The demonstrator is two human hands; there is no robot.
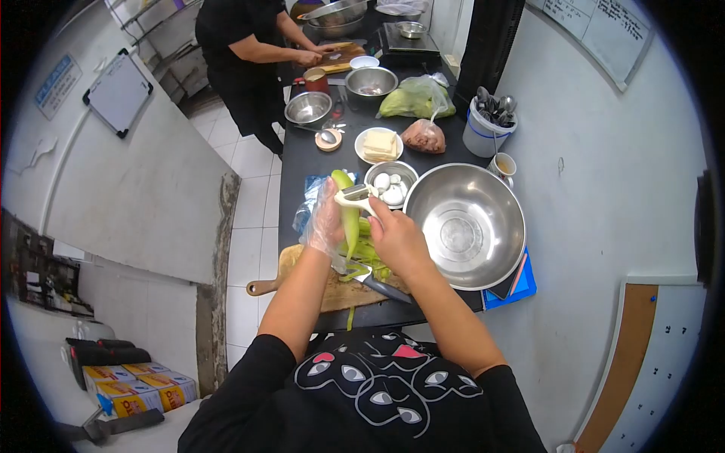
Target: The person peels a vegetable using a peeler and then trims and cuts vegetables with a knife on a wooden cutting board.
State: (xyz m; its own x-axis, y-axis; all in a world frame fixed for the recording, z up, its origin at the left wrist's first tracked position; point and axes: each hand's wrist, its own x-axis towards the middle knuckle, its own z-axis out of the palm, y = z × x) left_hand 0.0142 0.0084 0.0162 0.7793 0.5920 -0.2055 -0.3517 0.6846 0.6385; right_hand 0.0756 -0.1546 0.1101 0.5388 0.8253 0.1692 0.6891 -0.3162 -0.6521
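A long pale-green vegetable stands nearly upright in my left hand, which wears a clear plastic glove. My bare right hand is closed round a white peeler, whose head lies against the upper part of the vegetable. Below them, green peelings are heaped on a wooden cutting board. A knife with a dark handle rests across the board. Just beyond my right hand is a metal bowl of peeled eggs.
A large steel bowl stands right of my hands. Farther back are a bowl of pale slices, bagged meat, bagged greens and a utensil bucket. Across the table a person works at another board.
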